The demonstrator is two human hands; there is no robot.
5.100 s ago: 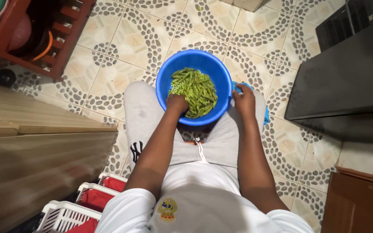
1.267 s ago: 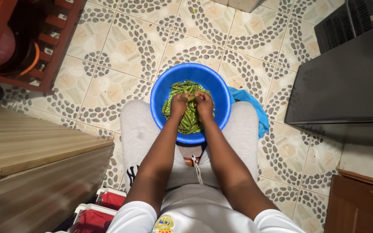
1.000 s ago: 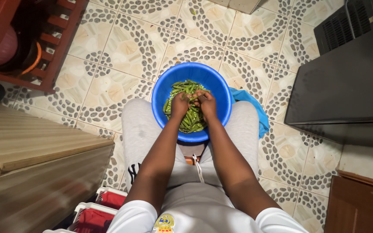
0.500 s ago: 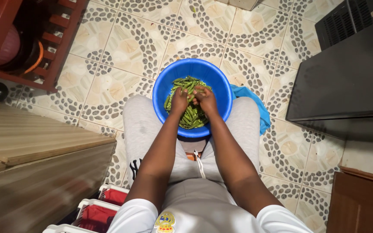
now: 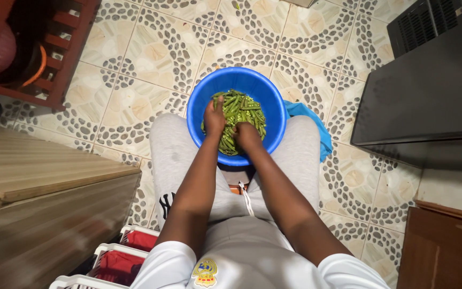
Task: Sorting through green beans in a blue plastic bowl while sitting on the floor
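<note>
A round blue plastic bowl rests between my knees, part filled with green pea pods. My left hand reaches into the bowl's left side, fingers down among the pods. Close beside it, near the bowl's front edge, my right hand lies curled on the pods. What either hand grips is hidden by the backs of the hands. I sit in light grey trousers and a white shirt.
A blue cloth lies by my right knee. A black cabinet stands at the right, a wooden counter at the left, a red shelf top left, white and red baskets below. The floor is patterned tile.
Five seconds ago my right hand held the bowl's right rim; now both hands are inside it. Over the last second my left hand moved further in and my right drew back toward me.
</note>
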